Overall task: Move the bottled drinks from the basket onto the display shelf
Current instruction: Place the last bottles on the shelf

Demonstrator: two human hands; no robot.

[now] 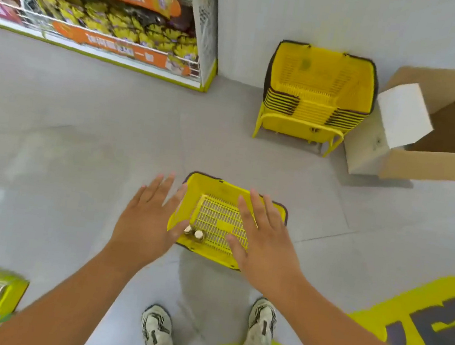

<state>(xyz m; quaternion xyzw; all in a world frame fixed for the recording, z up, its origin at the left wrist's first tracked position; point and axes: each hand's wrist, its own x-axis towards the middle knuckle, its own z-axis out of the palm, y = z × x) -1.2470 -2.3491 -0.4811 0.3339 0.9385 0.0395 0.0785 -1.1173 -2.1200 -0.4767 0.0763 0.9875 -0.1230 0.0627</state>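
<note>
Both forearms reach forward from the bottom of the view, and below them two pale trainers (pixel 257 330) stand on the floor. Left hand (pixel 147 217) held flat, fingers straight and spread wide, gripping nothing; it hangs over the left rim of the yellow basket (pixel 213 187), thumb close to the bottle tops. Right hand (pixel 265 240) likewise flat and spread, empty, over the right half of the basket. Basket sits on the floor just ahead of the feet, grid bottom mostly bare. Two bottled drinks (pixel 194 232) left in it, upright by the look of the pale caps seen from above, side by side in the near-left corner. Judgement: the task is late on, with the last two bottles still to be lifted; the step in hand is the reach down for them. Next move calls for lowering the hands into the corner, closing fingers round one neck each or both in the nearer left hand, then turning to a shelf. Display shelf (pixel 102 13) stands well apart at upper left, stocked with yellow packets and orange price strips; whether it is the target I cannot tell. Floor (pixel 83 126) is grey tile, smooth, with a yellow floor graphic (pixel 414 324) at lower right. Stack of yellow baskets (pixel 315 97) and an open cardboard box (pixel 425 139) stand against the white wall.
</note>
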